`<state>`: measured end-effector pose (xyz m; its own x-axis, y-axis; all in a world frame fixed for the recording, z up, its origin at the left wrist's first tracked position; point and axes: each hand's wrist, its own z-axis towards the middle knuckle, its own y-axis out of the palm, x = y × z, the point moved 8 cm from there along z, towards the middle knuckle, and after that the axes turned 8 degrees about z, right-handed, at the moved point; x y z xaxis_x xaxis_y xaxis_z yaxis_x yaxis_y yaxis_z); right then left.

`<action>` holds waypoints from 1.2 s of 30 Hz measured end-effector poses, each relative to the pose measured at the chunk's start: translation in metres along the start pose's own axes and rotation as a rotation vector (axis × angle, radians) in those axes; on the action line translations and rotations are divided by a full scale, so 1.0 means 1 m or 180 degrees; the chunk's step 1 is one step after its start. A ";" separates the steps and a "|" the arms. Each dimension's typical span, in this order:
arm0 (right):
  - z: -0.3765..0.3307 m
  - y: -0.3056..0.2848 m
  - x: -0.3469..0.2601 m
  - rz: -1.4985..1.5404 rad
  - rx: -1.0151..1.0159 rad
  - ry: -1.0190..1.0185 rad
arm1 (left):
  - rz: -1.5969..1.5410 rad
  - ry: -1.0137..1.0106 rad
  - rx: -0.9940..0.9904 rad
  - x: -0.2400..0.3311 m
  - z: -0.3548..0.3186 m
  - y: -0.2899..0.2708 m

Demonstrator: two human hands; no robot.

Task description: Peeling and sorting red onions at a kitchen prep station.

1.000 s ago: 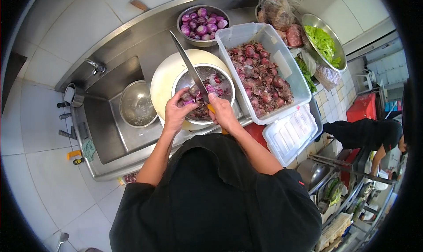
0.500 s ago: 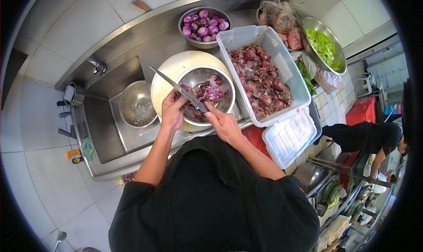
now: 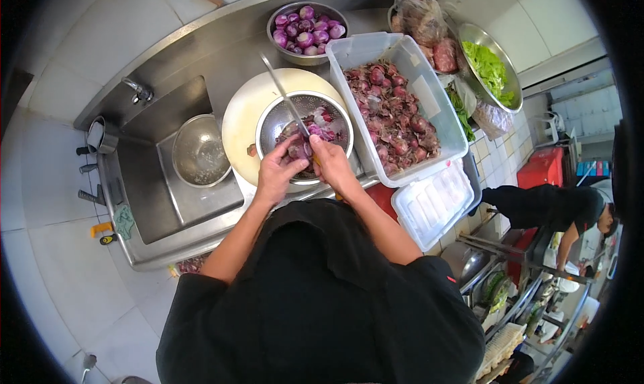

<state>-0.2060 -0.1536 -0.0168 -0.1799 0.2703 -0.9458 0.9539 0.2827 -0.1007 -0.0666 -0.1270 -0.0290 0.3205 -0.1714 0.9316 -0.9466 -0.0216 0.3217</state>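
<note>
Peeling seems underway: left hand [image 3: 278,172] pinches a small red onion [image 3: 297,150] over the metal colander [image 3: 305,137] near the table's front edge, right hand [image 3: 333,166] clasping the knife [image 3: 287,102]. Next likely demands a careful trimming cut.

You're standing in a commercial kitchen, the prep area. A stainless steel counter [image 3: 221,41] runs in front of you, with a deep steel sink [image 3: 144,182] and tap [image 3: 137,88] at nine o'clock. White tiled walls [image 3: 80,41] rise behind it. A big plastic tub of red onions [image 3: 396,109] sits at one o'clock, a steel bowl of greens [image 3: 493,65] at two, and another person [image 3: 557,209] works at three.
</note>
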 end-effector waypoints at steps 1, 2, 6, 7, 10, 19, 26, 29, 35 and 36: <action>-0.003 0.004 0.014 0.0556 -0.0249 0.0789 | 0.0000 -0.0066 -0.0071 0.001 0.001 -0.002; -0.008 0.005 0.007 0.0834 -0.0291 0.0730 | -0.0187 -0.0295 -0.0034 0.003 0.001 -0.009; -0.025 -0.007 -0.023 0.0469 -0.0241 0.0322 | 0.0035 -0.0378 -0.0134 0.011 0.008 -0.028; -0.026 -0.007 -0.023 0.0460 -0.0252 0.0333 | 0.0024 -0.0383 -0.0121 0.013 0.008 -0.030; -0.029 0.002 -0.028 0.0552 -0.0700 0.0089 | 0.0063 -0.0418 -0.0261 0.014 0.005 -0.028; -0.034 0.009 -0.047 -0.0508 -0.0736 -0.0661 | 0.0056 -0.0341 -0.0238 0.019 -0.001 -0.027; -0.042 -0.001 -0.045 -0.1076 -0.0381 -0.0881 | 0.0035 -0.0344 0.0108 0.028 -0.005 -0.022; -0.041 0.006 -0.050 -0.1018 -0.0372 -0.0853 | 0.0352 -0.0323 0.0263 0.022 -0.008 -0.016; -0.031 0.003 -0.035 -0.0684 -0.0371 -0.0895 | 0.1012 -0.0323 0.0102 0.033 -0.009 -0.017; -0.030 0.001 -0.031 -0.0481 -0.0429 -0.0782 | 0.1209 -0.0214 -0.0022 0.032 -0.007 -0.019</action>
<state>-0.2063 -0.1345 0.0214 -0.2380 -0.0099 -0.9712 0.8774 0.4266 -0.2194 -0.0380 -0.1248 -0.0045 -0.0561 -0.2301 0.9716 -0.9971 0.0625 -0.0428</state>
